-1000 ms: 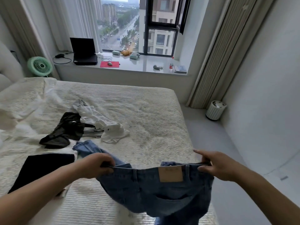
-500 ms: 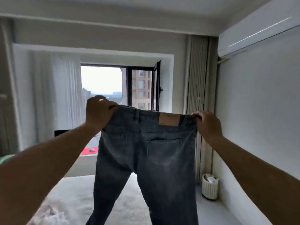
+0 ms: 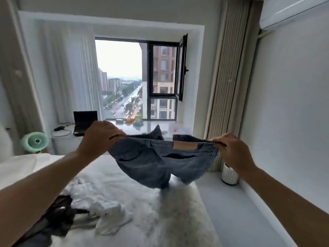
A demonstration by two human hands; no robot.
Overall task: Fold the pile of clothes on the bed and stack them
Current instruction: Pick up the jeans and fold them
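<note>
Blue denim jeans (image 3: 160,163) held up in the air over the bed (image 3: 160,211), waistband stretched roughly level between both hands; left hand (image 3: 98,138) pinched tight on the left end of the waistband, right hand (image 3: 235,152) pinched tight on the right end, fingers closed over the hem. Seat faces the camera: tan rectangular leather patch (image 3: 185,145) at the waistband, 2 stitched back pockets, fabric sagging in a soft bag shape below; legs billow behind, 1 cuff poking up above the waistband. Denim is mid-blue, faded, with visible seams.

Bed cover is pale, quilted, slightly fuzzy in the blur. On it at lower left: crumpled white garment (image 3: 106,214), soft and bunched; touching it, a black garment (image 3: 57,214), thin, wrinkled, possibly sheer, can't tell the type. Both well below the jeans, apart from them.

Background: black laptop (image 3: 85,122) open on the window ledge; round mint-green fan (image 3: 35,141) beside the bed; ribbed white cylindrical bin (image 3: 228,175) on the floor by the pleated beige curtain (image 3: 226,86).
</note>
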